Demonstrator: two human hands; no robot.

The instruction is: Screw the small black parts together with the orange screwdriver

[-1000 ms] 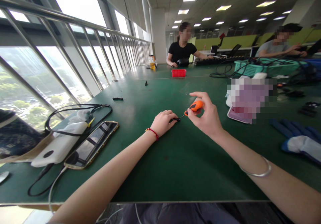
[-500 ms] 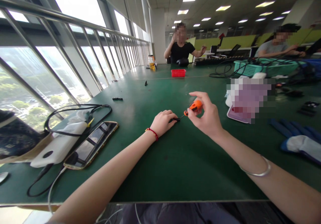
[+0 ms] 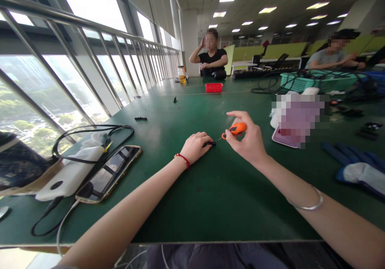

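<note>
My left hand [image 3: 195, 146] rests on the green table [image 3: 210, 188], its fingers closed round a small black part [image 3: 211, 143] that it pins to the surface. My right hand [image 3: 248, 140] grips a small orange-handled screwdriver [image 3: 236, 129]. The screwdriver's thin tip points left and down and meets the black part. A red string bracelet circles my left wrist and a silver bangle my right forearm.
A phone [image 3: 110, 172], a white power bank [image 3: 70, 172] and black cables [image 3: 90, 134] lie at the left. Blue gloves [image 3: 355, 164] lie at the right. Small black parts [image 3: 140, 118] and a red tray [image 3: 213, 87] sit farther off. Two people sit at the far end.
My right hand has turned the screwdriver handle slightly between its fingers; both hands stay in place. The person at the far end has raised a hand to the head.
</note>
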